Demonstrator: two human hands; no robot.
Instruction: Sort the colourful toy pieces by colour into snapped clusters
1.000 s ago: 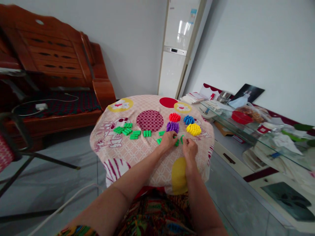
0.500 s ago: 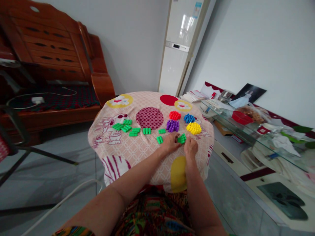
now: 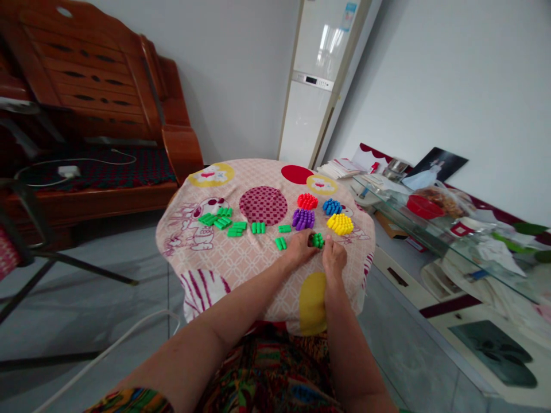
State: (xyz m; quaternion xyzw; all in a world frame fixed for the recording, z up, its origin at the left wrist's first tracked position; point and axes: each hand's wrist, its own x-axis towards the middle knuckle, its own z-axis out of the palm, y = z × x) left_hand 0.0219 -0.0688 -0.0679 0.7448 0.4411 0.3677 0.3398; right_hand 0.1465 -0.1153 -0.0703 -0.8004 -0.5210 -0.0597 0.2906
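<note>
My left hand [image 3: 299,248] and my right hand [image 3: 334,256] are close together over the near right part of the table, fingers curled. Between them they grip a small cluster of green plastic toy pieces [image 3: 318,240] with rounded knobs. Just beyond lie a purple cluster [image 3: 303,218], a yellow cluster [image 3: 340,224], a red cluster [image 3: 307,201] and a blue cluster [image 3: 332,206]. Beside my left hand are two small loose green pieces, one nearer [image 3: 280,244] and one farther [image 3: 284,228]. Several more green pieces [image 3: 221,221] are spread to the left.
A patterned cloth [image 3: 253,269] covers the round table. On the right stands a cabinet with a glass shelf [image 3: 456,246], carrying a red bowl [image 3: 424,206] and papers. A wooden bench [image 3: 94,103] is at left, a white air conditioner [image 3: 307,109] behind.
The green cluster between my hands has turned, its rounded knobs now facing up towards me. My hands stay almost in place, and the view has shifted slightly.
</note>
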